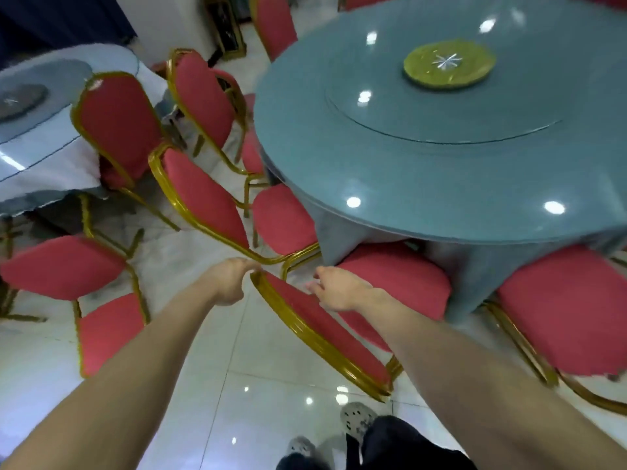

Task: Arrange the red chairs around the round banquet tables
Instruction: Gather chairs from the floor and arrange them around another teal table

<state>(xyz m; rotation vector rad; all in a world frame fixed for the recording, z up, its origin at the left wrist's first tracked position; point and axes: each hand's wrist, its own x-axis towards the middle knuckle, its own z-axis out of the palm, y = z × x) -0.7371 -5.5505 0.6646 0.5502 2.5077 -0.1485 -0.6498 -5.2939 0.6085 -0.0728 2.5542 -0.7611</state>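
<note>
- Curling my left hand [230,283] at the top corner of the red chair [329,323]; the fingertips are hiding behind my knuckles, so I am probably gripping its rim.
- My right hand [339,290] is resting on the backrest, fingers loose, apart and blurring.
- The seat is sitting under the round table [441,157], with the tablecloth [339,232] covering its front.

Both bare forearms reach forward; left hand [232,283] grips the chair backrest [339,344] at its top corner, right hand [339,291] loosely spread over it.
</note>
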